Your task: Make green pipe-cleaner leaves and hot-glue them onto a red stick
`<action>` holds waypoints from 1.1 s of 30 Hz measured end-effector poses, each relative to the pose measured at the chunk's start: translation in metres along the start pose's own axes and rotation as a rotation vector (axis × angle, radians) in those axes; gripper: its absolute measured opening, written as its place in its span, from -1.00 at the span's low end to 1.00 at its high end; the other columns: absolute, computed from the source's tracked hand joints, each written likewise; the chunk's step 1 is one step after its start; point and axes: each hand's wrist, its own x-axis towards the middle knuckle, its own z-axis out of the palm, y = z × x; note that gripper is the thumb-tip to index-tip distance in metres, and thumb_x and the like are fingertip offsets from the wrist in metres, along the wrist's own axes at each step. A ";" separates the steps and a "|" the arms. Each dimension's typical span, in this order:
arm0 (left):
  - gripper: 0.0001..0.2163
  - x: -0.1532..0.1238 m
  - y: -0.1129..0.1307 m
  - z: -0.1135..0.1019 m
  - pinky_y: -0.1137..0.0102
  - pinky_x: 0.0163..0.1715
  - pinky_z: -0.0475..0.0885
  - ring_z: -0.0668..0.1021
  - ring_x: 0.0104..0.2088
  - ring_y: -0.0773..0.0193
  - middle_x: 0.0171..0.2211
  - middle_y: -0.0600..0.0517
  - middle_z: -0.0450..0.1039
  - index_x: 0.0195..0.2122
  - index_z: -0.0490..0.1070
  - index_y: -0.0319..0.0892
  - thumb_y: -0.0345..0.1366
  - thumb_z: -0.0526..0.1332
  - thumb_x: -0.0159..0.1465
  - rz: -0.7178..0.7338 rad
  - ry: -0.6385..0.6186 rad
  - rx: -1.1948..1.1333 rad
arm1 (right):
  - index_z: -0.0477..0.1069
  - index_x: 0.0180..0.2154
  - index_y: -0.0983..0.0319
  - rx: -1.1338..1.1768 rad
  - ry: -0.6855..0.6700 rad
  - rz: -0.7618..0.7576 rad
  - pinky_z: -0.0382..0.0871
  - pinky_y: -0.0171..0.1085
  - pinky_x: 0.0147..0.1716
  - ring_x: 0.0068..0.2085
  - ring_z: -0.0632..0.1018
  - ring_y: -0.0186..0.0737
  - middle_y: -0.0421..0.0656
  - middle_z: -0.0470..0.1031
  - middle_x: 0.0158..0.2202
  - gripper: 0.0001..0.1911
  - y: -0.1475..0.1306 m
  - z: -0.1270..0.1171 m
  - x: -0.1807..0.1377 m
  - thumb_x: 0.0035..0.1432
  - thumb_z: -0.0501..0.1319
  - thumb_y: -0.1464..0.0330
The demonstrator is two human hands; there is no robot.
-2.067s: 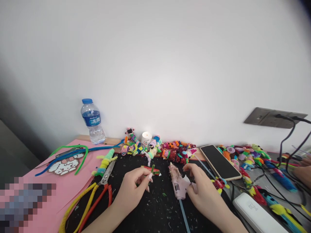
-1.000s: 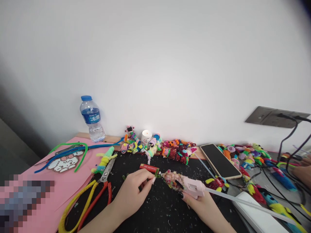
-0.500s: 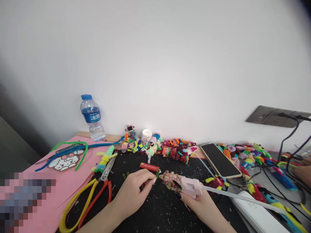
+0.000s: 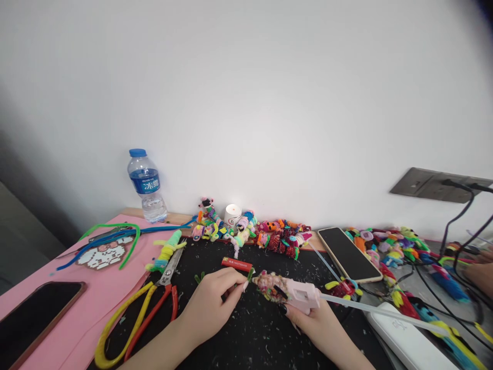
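From the head camera, here's the left hand [image 4: 211, 295], finger and thumb pinched tight on a small green piece [image 4: 250, 274]. Over comes the glue gun [image 4: 296, 293], gripped in the right hand [image 4: 318, 326], its clear glue stick [image 4: 370, 307] trailing out behind. The nozzle is right at the green piece, over the black part of the surface [image 4: 269, 339]; touching or just short, I can't tell, and no fresh glue can be made out.

So how far along? The piece is in the fingers and the gun is lined up, so this looks like the middle of a gluing step. The piece isn't visibly joined to anything, so the fixing looks undone. More green scraps [image 4: 198, 278] lie loose beside the left hand, unused by the look of them. Just beyond sits a red strip [image 4: 236, 264], untouched. The fuzzy figures [image 4: 244, 236] along the wall look finished, and the scissors [image 4: 165, 280] lie free at the left, a yellow-and-green figure [image 4: 165, 257] by the blades.
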 end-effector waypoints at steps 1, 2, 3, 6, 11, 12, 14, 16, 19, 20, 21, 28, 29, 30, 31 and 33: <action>-0.84 0.000 0.000 0.000 0.49 -0.45 0.28 0.41 -0.49 0.35 -0.49 0.06 0.38 -0.39 0.38 -0.18 -0.40 0.03 0.26 0.002 0.001 0.001 | 0.52 -0.26 0.28 -0.001 0.004 -0.005 0.37 -0.13 -0.22 -0.26 0.49 -0.05 -0.05 0.53 -0.31 -0.69 0.001 0.000 0.000 -0.03 0.19 0.26; -0.84 0.000 0.000 0.000 0.49 -0.44 0.28 0.42 -0.48 0.35 -0.49 0.06 0.38 -0.39 0.38 -0.18 -0.40 0.03 0.26 0.006 0.002 0.003 | 0.52 -0.24 0.28 0.003 0.004 -0.018 0.37 -0.12 -0.20 -0.25 0.50 -0.04 -0.05 0.54 -0.29 -0.68 0.002 0.000 0.001 -0.02 0.19 0.26; -0.84 0.000 -0.001 0.001 0.49 -0.44 0.29 0.42 -0.48 0.35 -0.49 0.06 0.38 -0.39 0.38 -0.18 -0.40 0.03 0.26 0.009 0.003 0.004 | 0.51 -0.21 0.27 0.011 0.001 -0.038 0.35 -0.11 -0.17 -0.22 0.49 -0.03 -0.05 0.54 -0.25 -0.67 0.003 0.000 0.001 -0.01 0.19 0.27; -0.84 0.000 -0.001 0.001 0.49 -0.43 0.30 0.42 -0.48 0.34 -0.48 0.05 0.39 -0.39 0.38 -0.18 -0.39 0.03 0.26 0.007 -0.001 0.007 | 0.47 -0.12 0.24 0.035 -0.005 -0.076 0.29 -0.06 -0.07 -0.11 0.47 0.01 -0.03 0.50 -0.11 -0.62 0.003 0.000 0.001 -0.01 0.20 0.28; -0.84 0.000 -0.002 0.000 0.48 -0.41 0.31 0.43 -0.46 0.34 -0.46 0.05 0.39 -0.38 0.38 -0.18 -0.40 0.03 0.26 0.014 -0.005 0.000 | 0.49 -0.14 0.24 0.012 -0.018 -0.059 0.33 -0.08 -0.11 -0.17 0.49 -0.02 -0.05 0.53 -0.18 -0.65 -0.002 -0.001 0.000 0.01 0.19 0.28; -0.84 -0.001 -0.002 0.000 0.49 -0.42 0.31 0.43 -0.46 0.34 -0.47 0.05 0.39 -0.38 0.38 -0.18 -0.40 0.03 0.26 0.016 -0.002 -0.001 | 0.50 -0.16 0.25 0.006 -0.022 -0.060 0.35 -0.10 -0.14 -0.19 0.50 -0.02 -0.05 0.54 -0.21 -0.66 -0.003 -0.001 0.000 0.01 0.18 0.28; -0.84 -0.001 -0.002 0.000 0.49 -0.42 0.31 0.43 -0.47 0.34 -0.47 0.05 0.40 -0.38 0.38 -0.18 -0.39 0.03 0.27 0.021 0.003 0.001 | 0.52 -0.20 0.27 0.011 -0.033 -0.068 0.38 -0.13 -0.19 -0.22 0.52 -0.03 -0.05 0.55 -0.23 -0.69 -0.006 -0.003 0.001 0.02 0.17 0.28; -0.84 -0.001 -0.003 0.001 0.49 -0.43 0.31 0.43 -0.47 0.34 -0.48 0.05 0.40 -0.38 0.38 -0.18 -0.39 0.03 0.26 0.021 0.009 0.003 | 0.52 -0.20 0.28 0.028 -0.040 -0.087 0.39 -0.15 -0.20 -0.21 0.52 -0.02 -0.04 0.55 -0.22 -0.68 -0.008 -0.004 0.001 0.02 0.17 0.27; -0.85 -0.001 -0.003 0.001 0.48 -0.42 0.31 0.43 -0.46 0.34 -0.46 0.04 0.40 -0.37 0.38 -0.17 -0.40 0.04 0.26 0.014 0.017 0.004 | 0.51 -0.18 0.28 0.032 -0.028 -0.094 0.40 -0.16 -0.20 -0.21 0.52 -0.02 -0.03 0.54 -0.21 -0.66 -0.011 -0.005 0.001 0.01 0.17 0.28; -0.85 0.000 -0.003 0.001 0.48 -0.41 0.32 0.44 -0.46 0.33 -0.45 0.04 0.41 -0.36 0.38 -0.17 -0.40 0.04 0.26 0.013 0.019 0.004 | 0.51 -0.18 0.28 0.030 -0.021 -0.088 0.40 -0.16 -0.20 -0.22 0.52 -0.03 -0.04 0.54 -0.21 -0.67 -0.012 -0.005 0.001 0.01 0.17 0.28; -0.85 0.000 -0.003 0.000 0.48 -0.40 0.32 0.44 -0.45 0.33 -0.45 0.04 0.41 -0.36 0.38 -0.17 -0.40 0.04 0.26 0.013 0.020 0.003 | 0.51 -0.19 0.27 0.031 -0.018 -0.084 0.40 -0.17 -0.20 -0.21 0.52 -0.03 -0.05 0.54 -0.21 -0.67 -0.012 -0.004 0.001 0.01 0.17 0.29; -0.84 0.000 -0.003 -0.001 0.48 -0.42 0.32 0.44 -0.46 0.33 -0.45 0.04 0.42 -0.35 0.39 -0.17 -0.39 0.03 0.26 0.035 0.035 0.018 | 0.52 -0.23 0.28 0.016 0.009 -0.044 0.39 -0.15 -0.18 -0.21 0.52 -0.03 -0.06 0.55 -0.23 -0.70 -0.010 -0.003 0.000 -0.01 0.17 0.31; -0.84 0.000 -0.003 -0.001 0.48 -0.43 0.32 0.44 -0.46 0.33 -0.45 0.04 0.42 -0.35 0.39 -0.17 -0.40 0.03 0.27 0.037 0.037 0.019 | 0.52 -0.23 0.28 0.014 0.011 -0.045 0.39 -0.15 -0.19 -0.21 0.52 -0.02 -0.05 0.55 -0.23 -0.70 -0.010 -0.003 0.000 -0.01 0.17 0.31; -0.84 0.000 -0.002 -0.001 0.48 -0.43 0.31 0.43 -0.46 0.33 -0.46 0.04 0.41 -0.36 0.39 -0.17 -0.40 0.02 0.27 0.038 0.039 0.019 | 0.52 -0.23 0.28 0.016 0.007 -0.050 0.39 -0.16 -0.20 -0.22 0.52 -0.02 -0.05 0.55 -0.24 -0.70 -0.010 -0.003 -0.001 -0.01 0.17 0.31; -0.84 -0.001 -0.002 -0.001 0.48 -0.43 0.31 0.43 -0.46 0.33 -0.46 0.04 0.41 -0.36 0.39 -0.17 -0.40 0.02 0.27 0.038 0.041 0.018 | 0.52 -0.23 0.28 0.022 0.002 -0.053 0.40 -0.16 -0.21 -0.23 0.52 -0.03 -0.05 0.55 -0.25 -0.70 -0.010 -0.003 -0.001 0.00 0.17 0.30; -0.83 -0.001 -0.002 -0.001 0.48 -0.43 0.30 0.43 -0.46 0.34 -0.46 0.05 0.41 -0.36 0.39 -0.17 -0.40 0.02 0.27 0.032 0.040 0.017 | 0.52 -0.24 0.28 0.038 0.005 -0.052 0.41 -0.17 -0.23 -0.25 0.53 -0.03 -0.05 0.56 -0.27 -0.70 -0.011 -0.003 0.000 0.00 0.17 0.30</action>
